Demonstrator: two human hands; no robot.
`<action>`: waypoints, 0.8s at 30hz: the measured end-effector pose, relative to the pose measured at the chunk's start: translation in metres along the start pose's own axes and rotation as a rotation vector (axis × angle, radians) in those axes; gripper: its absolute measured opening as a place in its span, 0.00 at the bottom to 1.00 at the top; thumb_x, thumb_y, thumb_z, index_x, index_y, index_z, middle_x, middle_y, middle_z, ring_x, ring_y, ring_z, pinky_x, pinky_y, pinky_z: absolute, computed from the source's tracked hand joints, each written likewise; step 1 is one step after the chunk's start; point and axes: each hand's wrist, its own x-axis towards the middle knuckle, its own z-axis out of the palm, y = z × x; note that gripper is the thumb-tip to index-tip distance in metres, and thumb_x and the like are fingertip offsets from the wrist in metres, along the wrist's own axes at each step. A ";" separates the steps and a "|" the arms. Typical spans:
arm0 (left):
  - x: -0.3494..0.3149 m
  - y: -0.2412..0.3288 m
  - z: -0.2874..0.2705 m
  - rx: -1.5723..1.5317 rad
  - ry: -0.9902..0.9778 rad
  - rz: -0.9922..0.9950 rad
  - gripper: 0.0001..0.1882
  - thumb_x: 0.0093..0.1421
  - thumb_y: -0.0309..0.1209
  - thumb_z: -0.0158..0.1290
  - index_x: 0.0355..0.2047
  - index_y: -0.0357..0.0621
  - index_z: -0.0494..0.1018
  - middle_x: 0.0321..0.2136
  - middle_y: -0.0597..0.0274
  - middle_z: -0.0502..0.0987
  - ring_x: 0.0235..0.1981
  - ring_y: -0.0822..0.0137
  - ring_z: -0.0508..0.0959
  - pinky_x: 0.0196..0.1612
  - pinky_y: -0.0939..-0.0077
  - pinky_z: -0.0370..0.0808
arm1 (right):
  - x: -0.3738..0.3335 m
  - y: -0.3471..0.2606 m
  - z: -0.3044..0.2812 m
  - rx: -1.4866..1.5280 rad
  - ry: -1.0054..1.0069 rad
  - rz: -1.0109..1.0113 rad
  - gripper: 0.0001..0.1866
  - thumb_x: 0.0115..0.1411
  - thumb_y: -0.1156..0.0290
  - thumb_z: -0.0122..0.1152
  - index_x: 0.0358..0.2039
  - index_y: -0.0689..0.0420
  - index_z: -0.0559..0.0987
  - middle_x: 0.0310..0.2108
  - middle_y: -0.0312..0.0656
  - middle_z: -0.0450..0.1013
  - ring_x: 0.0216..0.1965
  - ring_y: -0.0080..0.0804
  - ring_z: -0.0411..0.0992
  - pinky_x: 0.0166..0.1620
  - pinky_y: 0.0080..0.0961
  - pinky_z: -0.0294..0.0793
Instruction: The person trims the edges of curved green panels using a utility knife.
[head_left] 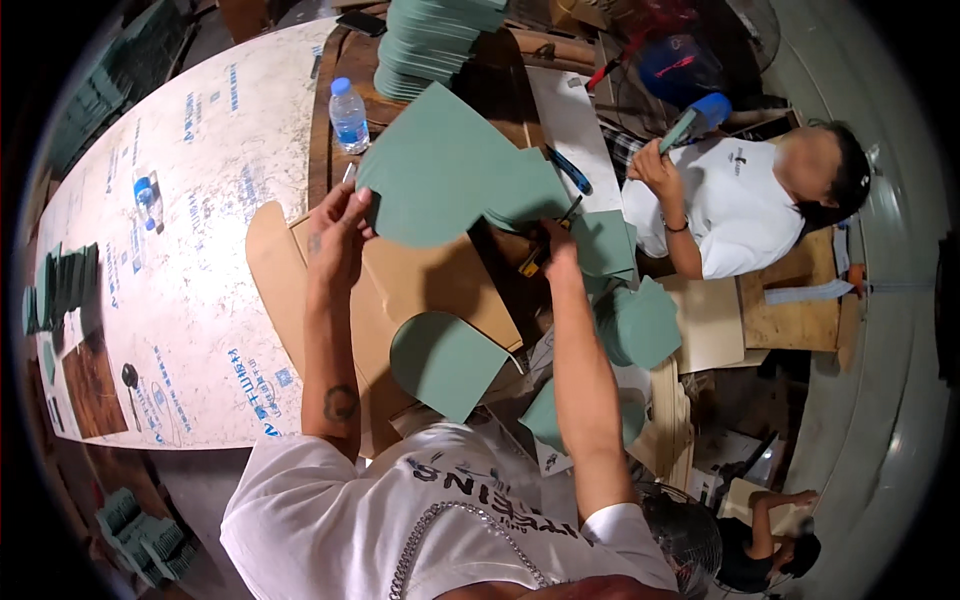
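My left hand (341, 230) pinches the left edge of a large green sheet (445, 170) with a rounded lower edge. A thin white stick pokes up by its fingers; I cannot make out what it is. My right hand (556, 248) is closed around a yellow-and-black utility knife (531, 263), near the right end of the sheet. Beneath my hands lies a brown cardboard piece (420, 285). Closer to my body rests another green piece (445, 362), rounded on one side. More green pieces (603, 243) lie to the right of my right hand.
A tall stack of green sheets (430, 45) and a water bottle (349, 115) stand at the far side. A blue cutter (570, 171) lies beyond my right hand. At right, a co-worker (735, 200) holds a green piece and something blue. A printed white board (200, 230) spreads leftward.
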 end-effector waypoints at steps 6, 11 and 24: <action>-0.051 0.012 0.027 -0.029 -0.089 0.028 0.19 0.60 0.32 0.56 0.48 0.34 0.71 0.28 0.70 0.73 0.25 0.81 0.68 0.27 0.87 0.62 | -0.076 -0.023 0.011 -0.119 -0.034 -0.133 0.15 0.57 0.63 0.60 0.36 0.62 0.79 0.26 0.40 0.75 0.26 0.25 0.71 0.33 0.23 0.70; -0.081 0.022 0.051 -0.019 -0.167 0.015 0.21 0.58 0.32 0.57 0.48 0.32 0.70 0.32 0.65 0.75 0.30 0.78 0.71 0.32 0.85 0.66 | -0.209 -0.066 0.003 0.082 -0.065 -0.223 0.17 0.60 0.58 0.57 0.42 0.56 0.74 0.36 0.36 0.73 0.39 0.27 0.73 0.40 0.29 0.74; -0.064 0.073 0.151 0.328 -0.773 0.119 0.16 0.53 0.35 0.61 0.39 0.42 0.75 0.32 0.68 0.77 0.35 0.78 0.74 0.39 0.83 0.70 | -0.380 -0.055 -0.041 -0.102 -0.299 -0.629 0.22 0.57 0.60 0.61 0.38 0.68 0.71 0.22 0.42 0.70 0.16 0.24 0.66 0.20 0.19 0.65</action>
